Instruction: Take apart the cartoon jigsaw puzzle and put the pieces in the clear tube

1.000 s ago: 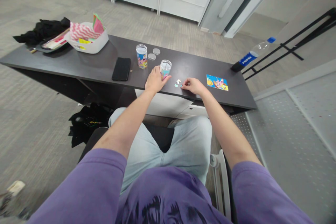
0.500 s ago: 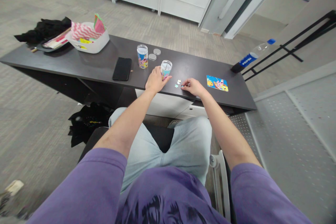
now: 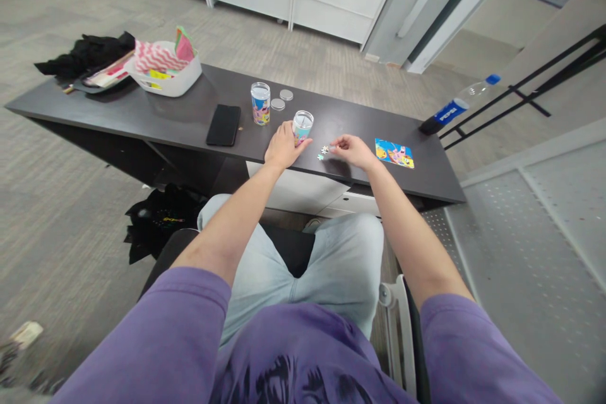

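Note:
My left hand (image 3: 283, 144) is wrapped round a clear jar (image 3: 302, 131) with a colourful cartoon wrap, standing lidless near the table's front edge. My right hand (image 3: 353, 150) is closed in a pinch above the tabletop, with a small pale jigsaw piece (image 3: 332, 148) at its fingertips, partly hidden. Just below and left of those fingertips, a few loose jigsaw pieces (image 3: 320, 156) lie on the dark table. A second cartoon jar (image 3: 260, 104) stands upright behind my left hand. Two round silver lids (image 3: 278, 103) rest beside it.
A cartoon picture card (image 3: 394, 153) lies right of my right hand. The dark table (image 3: 369, 120) also bears a black phone (image 3: 223, 125), a white basket (image 3: 175, 83) of packets at the left, and a Pepsi bottle (image 3: 449, 112) leaning at the right end.
My right hand has risen off the tabletop and moved slightly up, with the small piece in its fingertips. My left hand stays on the jar. The whole view has shifted a little.

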A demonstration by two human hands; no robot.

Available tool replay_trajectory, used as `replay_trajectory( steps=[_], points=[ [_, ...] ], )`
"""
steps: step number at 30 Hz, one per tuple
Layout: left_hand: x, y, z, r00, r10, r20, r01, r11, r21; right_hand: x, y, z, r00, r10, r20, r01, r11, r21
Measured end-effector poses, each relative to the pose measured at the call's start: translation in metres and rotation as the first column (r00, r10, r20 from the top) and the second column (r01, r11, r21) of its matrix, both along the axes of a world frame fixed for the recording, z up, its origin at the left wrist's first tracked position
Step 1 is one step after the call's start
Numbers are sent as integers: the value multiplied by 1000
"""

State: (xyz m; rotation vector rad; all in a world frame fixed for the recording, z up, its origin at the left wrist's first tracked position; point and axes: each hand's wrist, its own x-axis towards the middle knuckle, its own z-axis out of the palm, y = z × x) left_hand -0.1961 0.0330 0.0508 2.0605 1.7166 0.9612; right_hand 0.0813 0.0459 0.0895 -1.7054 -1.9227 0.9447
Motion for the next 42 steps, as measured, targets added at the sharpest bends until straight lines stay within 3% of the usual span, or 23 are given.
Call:
replay_trajectory(
  steps=[7, 12, 17, 21, 26, 33, 42],
  points=[
    [2, 0, 3, 1000, 3, -19, -3, 1000, -17, -54, 53, 45, 964, 72, -256, 20, 941, 337],
    [2, -2, 5, 1000, -2, -14, 2, 1000, -31, -100, 65, 56, 952, 161, -259, -37, 904, 426],
    [2, -3, 7, 1000, 0, -3, 0, 999, -42, -91, 59, 58, 972, 106, -210, 0, 893, 450],
    [2, -3, 8, 1000, -8, 5, 9, 999, -36, -54, 42, 47, 992, 0, -123, 46, 927, 372],
    [2, -3, 6, 1000, -6, 8, 6, 999, -34, -20, 10, 18, 996, -14, 89, 2, 991, 130],
    [-2, -2, 4, 999, -25, 20, 25, 1000, -14, -16, -2, -2, 969, 14, 248, -8, 1000, -24],
    [-1, -2, 3, 999, -23, 31, 24, 999, -32, -12, 11, -8, 967, 75, 242, -56, 995, -85]
  ],
)
